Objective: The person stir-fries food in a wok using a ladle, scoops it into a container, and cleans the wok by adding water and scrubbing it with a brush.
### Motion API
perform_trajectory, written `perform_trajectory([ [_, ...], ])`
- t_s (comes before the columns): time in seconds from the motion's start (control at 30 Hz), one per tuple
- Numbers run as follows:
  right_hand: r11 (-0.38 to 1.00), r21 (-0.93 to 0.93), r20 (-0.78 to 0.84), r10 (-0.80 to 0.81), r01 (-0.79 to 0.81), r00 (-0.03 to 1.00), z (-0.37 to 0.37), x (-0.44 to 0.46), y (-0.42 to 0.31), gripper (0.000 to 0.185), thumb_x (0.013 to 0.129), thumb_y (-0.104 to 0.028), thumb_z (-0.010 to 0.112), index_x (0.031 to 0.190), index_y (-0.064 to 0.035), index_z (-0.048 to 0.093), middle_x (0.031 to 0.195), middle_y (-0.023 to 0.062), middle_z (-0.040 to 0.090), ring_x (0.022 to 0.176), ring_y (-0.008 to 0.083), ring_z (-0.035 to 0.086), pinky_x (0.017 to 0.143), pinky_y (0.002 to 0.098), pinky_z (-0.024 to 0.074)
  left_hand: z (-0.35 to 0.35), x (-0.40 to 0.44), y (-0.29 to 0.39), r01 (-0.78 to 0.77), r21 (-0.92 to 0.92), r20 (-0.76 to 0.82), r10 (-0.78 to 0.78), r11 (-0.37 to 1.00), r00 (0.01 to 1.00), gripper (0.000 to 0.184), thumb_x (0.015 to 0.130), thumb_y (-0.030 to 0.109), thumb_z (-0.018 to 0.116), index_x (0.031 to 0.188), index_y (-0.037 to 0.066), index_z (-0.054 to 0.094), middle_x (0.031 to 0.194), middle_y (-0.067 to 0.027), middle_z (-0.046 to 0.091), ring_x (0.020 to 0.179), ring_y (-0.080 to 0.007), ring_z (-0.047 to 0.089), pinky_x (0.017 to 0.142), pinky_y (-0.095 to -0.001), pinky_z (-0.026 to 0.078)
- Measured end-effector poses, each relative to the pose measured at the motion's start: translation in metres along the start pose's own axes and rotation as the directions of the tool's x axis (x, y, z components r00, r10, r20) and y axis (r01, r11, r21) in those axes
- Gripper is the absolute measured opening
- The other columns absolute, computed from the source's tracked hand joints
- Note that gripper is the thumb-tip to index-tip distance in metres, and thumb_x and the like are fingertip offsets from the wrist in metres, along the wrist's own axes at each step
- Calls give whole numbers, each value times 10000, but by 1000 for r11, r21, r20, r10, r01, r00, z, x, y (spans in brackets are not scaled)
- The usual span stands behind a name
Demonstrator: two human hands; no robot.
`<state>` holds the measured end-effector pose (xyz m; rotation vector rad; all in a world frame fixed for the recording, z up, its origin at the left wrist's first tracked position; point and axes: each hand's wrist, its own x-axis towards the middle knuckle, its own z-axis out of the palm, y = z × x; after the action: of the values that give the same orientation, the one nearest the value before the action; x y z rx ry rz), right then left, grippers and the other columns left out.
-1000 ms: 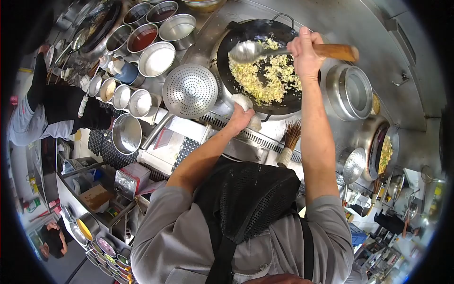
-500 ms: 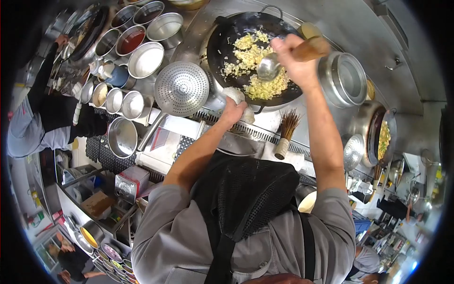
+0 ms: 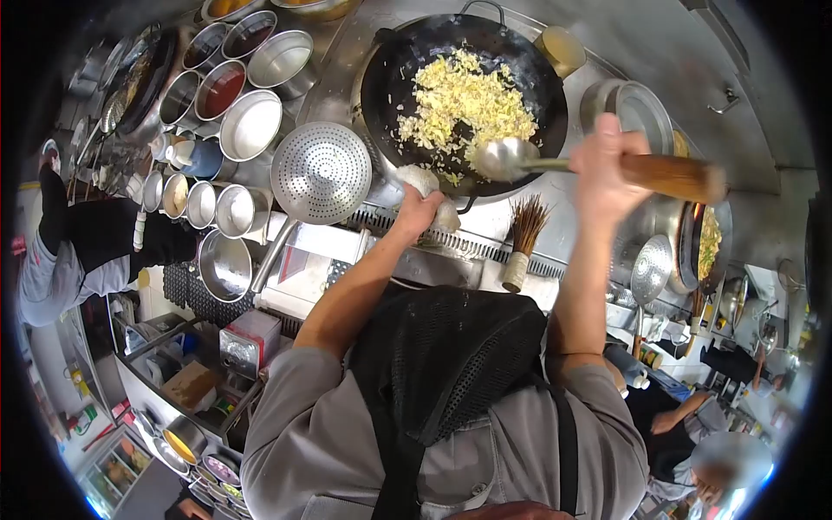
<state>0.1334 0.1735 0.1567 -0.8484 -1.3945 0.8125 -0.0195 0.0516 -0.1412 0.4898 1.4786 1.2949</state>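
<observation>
My left hand [image 3: 414, 213] is closed round a folded white cloth [image 3: 419, 179] at the near left rim of a black wok [image 3: 542, 82]. Chopped pale yellow food, which looks like egg and rice, [image 3: 472, 100] lies spread over the wok's middle. In my right hand [image 3: 609, 179], to the right of the wok, is a metal ladle [image 3: 510, 159] with a thick wooden handle. Its bowl is low in the wok, by the near right edge of the food. The cloth and my fingers hide the part of the rim they cover.
A perforated strainer [image 3: 321, 173] rests left of the wok, beside several metal containers [image 3: 251, 126]. A bristle brush [image 3: 525, 234] lies in front. To the right stand stacked round pots [image 3: 646, 117] and a second wok with food [image 3: 709, 247]. Co-workers are at far left and lower right.
My right hand has moved right and down, bringing the ladle toward the wok's near edge. The food has shifted into one broader heap. My left hand still grips the cloth.
</observation>
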Motion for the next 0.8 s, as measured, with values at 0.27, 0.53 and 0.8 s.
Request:
perform_trajectory([
  [0.27,979,201,-21,-17,21,1000,3,52,40,329,1036,-110,651,780,-74,446,570,10,450,469,100,390,446,308,381,-3,2,3,-98,1,21,98,995,995,889,899,181,663,1507,-178,122,1415,-285,498,1274,-332,537,1093,-386,435],
  [0.53,965,263,23,-24,17,999,38,72,80,373,1029,-156,675,750,-66,444,558,35,465,441,135,407,438,345,419,-4,3,-5,-33,6,11,33,999,999,712,932,93,612,1514,-47,229,1367,-187,537,1209,-283,576,1017,-383,498],
  [0.8,948,310,-220,-3,73,976,51,99,110,363,1008,-177,704,752,-39,486,560,59,504,455,151,474,458,341,450,-5,4,-10,-52,46,-1,52,998,999,760,922,116,627,1530,-77,214,1407,-207,521,1232,-285,563,1034,-388,482],
])
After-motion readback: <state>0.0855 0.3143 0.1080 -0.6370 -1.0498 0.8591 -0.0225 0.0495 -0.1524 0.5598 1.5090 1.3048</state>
